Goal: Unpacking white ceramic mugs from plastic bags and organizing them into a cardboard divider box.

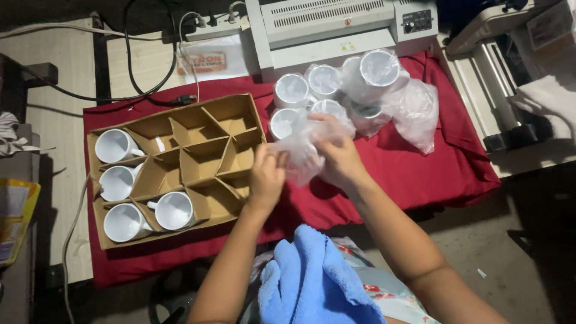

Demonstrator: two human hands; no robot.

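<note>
1. Plastic bag, clear and crumpled, sits between both hands above the red cloth, just right of the cardboard divider box.
2. I see my left hand with fingers pinched together on the bag's left edge.
3. My right hand has its fingers closed on the bag's right side.
4. Four white mugs lie in the box's left cells; more bagged mugs stand behind, by a white machine.
5. A blue towel lies on my lap.
</note>
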